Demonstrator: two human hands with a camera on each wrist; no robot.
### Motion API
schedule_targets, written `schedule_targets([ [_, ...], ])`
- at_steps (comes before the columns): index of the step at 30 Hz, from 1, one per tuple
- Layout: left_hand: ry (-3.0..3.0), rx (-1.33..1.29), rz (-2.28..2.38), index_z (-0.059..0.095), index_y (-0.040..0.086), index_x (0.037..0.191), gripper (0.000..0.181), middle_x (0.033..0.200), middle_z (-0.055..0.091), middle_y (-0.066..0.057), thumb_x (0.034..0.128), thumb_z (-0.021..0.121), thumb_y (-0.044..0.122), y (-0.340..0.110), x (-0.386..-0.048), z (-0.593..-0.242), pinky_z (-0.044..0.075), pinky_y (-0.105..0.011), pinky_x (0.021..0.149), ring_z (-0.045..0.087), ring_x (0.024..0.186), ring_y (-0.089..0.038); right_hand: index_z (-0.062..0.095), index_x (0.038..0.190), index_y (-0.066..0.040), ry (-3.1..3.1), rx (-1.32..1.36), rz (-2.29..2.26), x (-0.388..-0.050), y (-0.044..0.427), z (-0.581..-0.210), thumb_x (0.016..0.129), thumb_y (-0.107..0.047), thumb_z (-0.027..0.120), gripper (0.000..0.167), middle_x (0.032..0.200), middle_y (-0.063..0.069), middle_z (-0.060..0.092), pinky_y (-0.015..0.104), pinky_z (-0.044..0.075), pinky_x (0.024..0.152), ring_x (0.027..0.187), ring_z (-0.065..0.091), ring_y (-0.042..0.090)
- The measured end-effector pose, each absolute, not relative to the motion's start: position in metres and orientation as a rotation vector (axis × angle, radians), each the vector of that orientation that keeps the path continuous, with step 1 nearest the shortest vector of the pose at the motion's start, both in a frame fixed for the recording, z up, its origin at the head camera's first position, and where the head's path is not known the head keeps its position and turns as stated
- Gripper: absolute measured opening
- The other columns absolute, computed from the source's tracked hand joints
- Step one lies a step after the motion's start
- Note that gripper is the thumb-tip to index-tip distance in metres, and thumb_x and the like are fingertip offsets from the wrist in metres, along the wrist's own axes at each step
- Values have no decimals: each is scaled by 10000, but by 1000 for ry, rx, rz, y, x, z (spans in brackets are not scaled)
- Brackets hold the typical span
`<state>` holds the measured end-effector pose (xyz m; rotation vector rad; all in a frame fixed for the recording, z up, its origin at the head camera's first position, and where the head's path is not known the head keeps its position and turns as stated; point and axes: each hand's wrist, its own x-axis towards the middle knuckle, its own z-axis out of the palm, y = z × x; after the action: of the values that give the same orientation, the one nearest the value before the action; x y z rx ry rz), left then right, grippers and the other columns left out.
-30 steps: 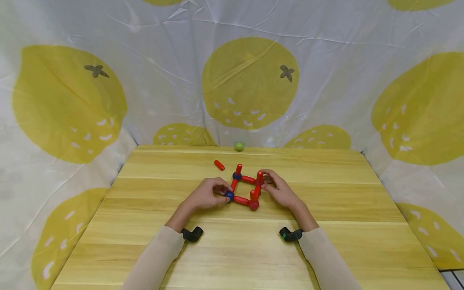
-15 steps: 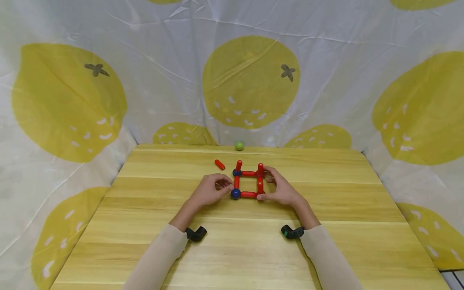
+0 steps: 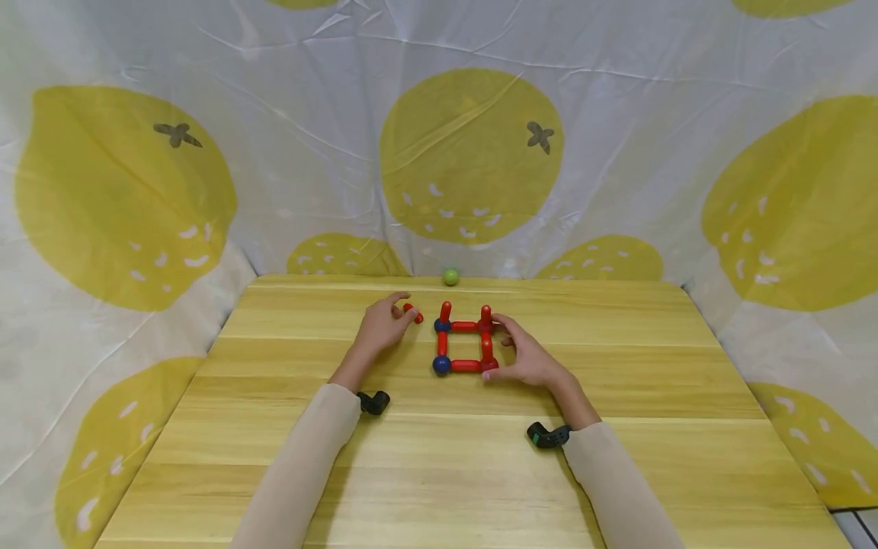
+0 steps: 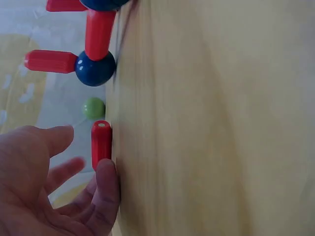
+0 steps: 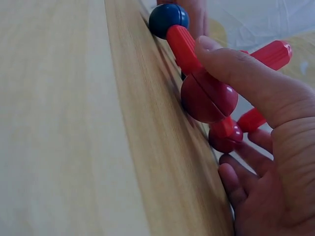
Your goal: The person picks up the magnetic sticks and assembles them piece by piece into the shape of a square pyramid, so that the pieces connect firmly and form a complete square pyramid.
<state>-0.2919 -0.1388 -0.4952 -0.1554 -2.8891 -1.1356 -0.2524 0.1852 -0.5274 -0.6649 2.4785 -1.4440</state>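
Observation:
A square of red magnetic rods (image 3: 466, 366) and balls lies flat on the table. Blue balls (image 3: 442, 365) form its left corners; red balls (image 5: 209, 96) form the right ones. Short red rods stand up from three corners, while the near-left blue ball has none. My right hand (image 3: 531, 360) holds the square's right side, thumb against the near red ball and fingers by the far one. To the left of the square, my left hand (image 3: 381, 324) reaches around a loose red rod (image 4: 101, 142). A fingertip overlaps that rod's end; the thumb is apart from it.
A green ball (image 3: 450, 277) sits at the table's back edge. Behind it hangs a pale cloth (image 3: 617, 175) with yellow fruit prints. The wooden table (image 3: 446, 480) extends in front of both hands. Each wrist wears a black camera (image 3: 373, 402).
The square has turned to sit straight. My left hand has left its near blue ball and moved away to the loose rod. My right thumb has shifted onto the near red ball.

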Motion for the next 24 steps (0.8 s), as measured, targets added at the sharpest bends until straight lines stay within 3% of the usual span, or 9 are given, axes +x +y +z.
schedule_targets([
  [4,-2900,-114,-1051,714,102,1216,363,933,726,-104,1002,665,391,-134,-298,-495,524,-348,699,627,771,-240,246,1627,-160,2456,-667,-1459,-252,185,-527,745,-272,948,1132,1618,92,392,534,361,1195,1414,448,332],
  [8,-2883,-31,-1025,722,96,1102,312,856,706,-83,948,737,366,-130,-299,-492,456,-275,605,585,686,-208,266,1623,-196,2473,-634,-1438,-250,183,-525,755,-331,938,1106,1627,71,383,529,369,1188,1386,466,336],
  [16,-2890,54,-1049,674,83,1006,322,719,576,-53,942,747,390,-130,-297,-486,397,-274,563,517,658,-216,291,1614,-248,2510,-580,-1412,-250,180,-522,754,-378,932,1081,1635,36,372,531,372,1179,1371,465,347],
  [24,-2986,87,-1057,581,91,1001,275,819,537,-83,927,699,328,-126,-298,-480,396,-299,579,511,731,-258,289,1613,-271,2515,-547,-1400,-249,180,-525,746,-416,932,1089,1644,18,354,541,373,1173,1358,461,362],
])
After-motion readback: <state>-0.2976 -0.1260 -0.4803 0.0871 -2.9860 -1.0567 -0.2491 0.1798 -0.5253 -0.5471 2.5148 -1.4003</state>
